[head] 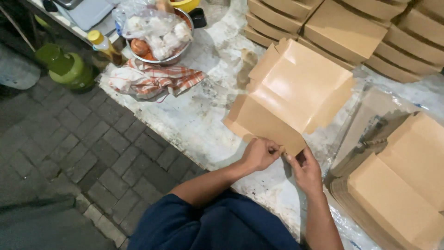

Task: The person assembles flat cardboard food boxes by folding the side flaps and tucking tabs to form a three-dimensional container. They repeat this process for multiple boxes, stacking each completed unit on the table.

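Grey paving bricks (78, 139) cover the floor left of our worn, whitish desk (203, 120). On the desk, stacked brown boxes (351, 32) fill the far right corner; flat blanks (402, 185) lie in plastic near us. Our left hand (260, 153) and right hand (305, 170) both pinch the near edge of a half-folded cardboard box (291, 92) over the desk's middle. A striped cloth (152, 79) lies far left.

I see the box (291, 92) on the table (203, 125), my hands at its near edge. Stacked boxes (370, 32) lie behind it, flat blanks (397, 194) right, cloth (152, 78) and bowl (157, 34) left.
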